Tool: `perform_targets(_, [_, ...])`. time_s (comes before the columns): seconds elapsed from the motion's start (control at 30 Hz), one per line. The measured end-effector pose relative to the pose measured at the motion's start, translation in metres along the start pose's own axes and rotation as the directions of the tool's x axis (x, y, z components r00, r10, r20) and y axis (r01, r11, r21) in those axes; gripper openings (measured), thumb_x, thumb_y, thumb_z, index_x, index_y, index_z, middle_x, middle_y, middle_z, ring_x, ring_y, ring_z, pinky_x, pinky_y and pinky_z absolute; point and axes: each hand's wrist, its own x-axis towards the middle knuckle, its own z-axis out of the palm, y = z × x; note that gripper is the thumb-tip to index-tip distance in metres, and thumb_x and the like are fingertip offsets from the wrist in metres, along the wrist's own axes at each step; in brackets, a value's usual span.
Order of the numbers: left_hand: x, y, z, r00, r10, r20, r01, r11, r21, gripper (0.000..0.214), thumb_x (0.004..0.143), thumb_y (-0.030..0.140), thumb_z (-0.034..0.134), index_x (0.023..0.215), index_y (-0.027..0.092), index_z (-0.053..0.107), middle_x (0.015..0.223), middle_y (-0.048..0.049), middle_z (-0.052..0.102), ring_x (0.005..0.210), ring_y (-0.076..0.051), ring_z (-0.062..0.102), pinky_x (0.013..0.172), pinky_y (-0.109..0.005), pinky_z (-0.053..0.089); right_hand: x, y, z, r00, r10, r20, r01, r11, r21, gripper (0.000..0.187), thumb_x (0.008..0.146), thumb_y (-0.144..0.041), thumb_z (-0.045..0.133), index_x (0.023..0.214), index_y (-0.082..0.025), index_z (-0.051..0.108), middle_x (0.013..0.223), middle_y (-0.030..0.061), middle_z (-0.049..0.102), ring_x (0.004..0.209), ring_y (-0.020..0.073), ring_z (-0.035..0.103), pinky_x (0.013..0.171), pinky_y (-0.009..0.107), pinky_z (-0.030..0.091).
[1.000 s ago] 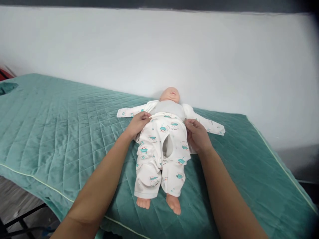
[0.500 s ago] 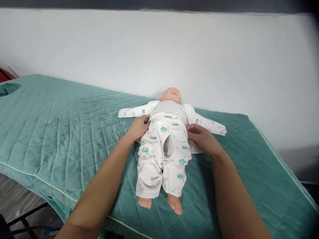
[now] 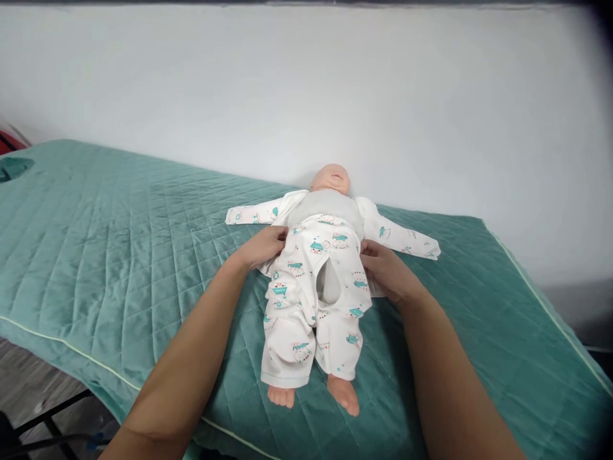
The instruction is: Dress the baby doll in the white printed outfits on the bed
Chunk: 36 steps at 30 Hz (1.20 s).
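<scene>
A baby doll (image 3: 331, 177) lies on its back, head toward the wall and bare feet toward me. It wears white printed split-crotch pants (image 3: 294, 306), pulled up over the grey cloth torso (image 3: 328, 203). A white printed baby shirt (image 3: 402, 236) lies open under it, with the doll's arms in its spread sleeves. My left hand (image 3: 265, 246) is closed on the pants at the hip on the left side. At the opposite hip, my right hand (image 3: 385, 267) pinches the pants' edge. Some fingertips of both hands are hidden by the cloth.
Under the doll is a bed with a green quilted cover (image 3: 143, 255), its front edge marked by pale piping. Behind it stands a white wall (image 3: 239, 83). A dark metal frame (image 3: 52, 418) and grey floor show at the lower left.
The view has tipped slightly downward. Both hands remain at the doll's hips, the left slightly lower along the pants' side. The pants look a little wider across the hips.
</scene>
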Motion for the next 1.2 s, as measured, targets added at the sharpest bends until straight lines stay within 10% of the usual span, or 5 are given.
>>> perform_targets(0.3, [0.008,-0.009,0.015,0.975,-0.207,0.080,0.221,0.874,-0.432,0.029,0.058,0.006,0.058,0.081,0.018,0.072,0.071,-0.0025,0.072,0.065,-0.019,0.066,0.066,-0.034,0.055,0.005,0.003,-0.002,0.984,-0.101,-0.149,0.041,0.931,-0.362,0.023,0.066,-0.032,0.073,0.072,-0.023,0.052,0.062,-0.0055,0.054,0.056,0.0128,0.045,0.053,0.027,0.034])
perform_targets(0.9, [0.004,-0.001,0.009,0.985,-0.066,0.161,0.098,0.975,-0.201,0.023,0.066,0.015,0.069,0.089,0.015,0.074,0.096,-0.0083,0.077,0.091,-0.025,0.068,0.090,-0.040,0.053,0.008,-0.005,-0.003,0.967,-0.206,-0.152,0.003,0.605,-0.796,0.012,0.073,-0.023,0.064,0.085,-0.020,0.062,0.085,0.0042,0.071,0.079,0.0207,0.060,0.069,0.030,0.041])
perform_targets(1.2, [0.002,-0.005,0.020,0.990,0.016,0.139,0.054,0.875,-0.482,0.040,0.065,0.015,0.078,0.105,0.018,0.075,0.096,-0.0077,0.079,0.102,-0.028,0.071,0.095,-0.042,0.055,0.008,0.007,0.000,0.974,-0.177,-0.140,0.138,0.958,-0.251,0.023,0.068,-0.024,0.071,0.089,-0.022,0.063,0.084,0.0000,0.073,0.077,0.0206,0.065,0.066,0.031,0.051])
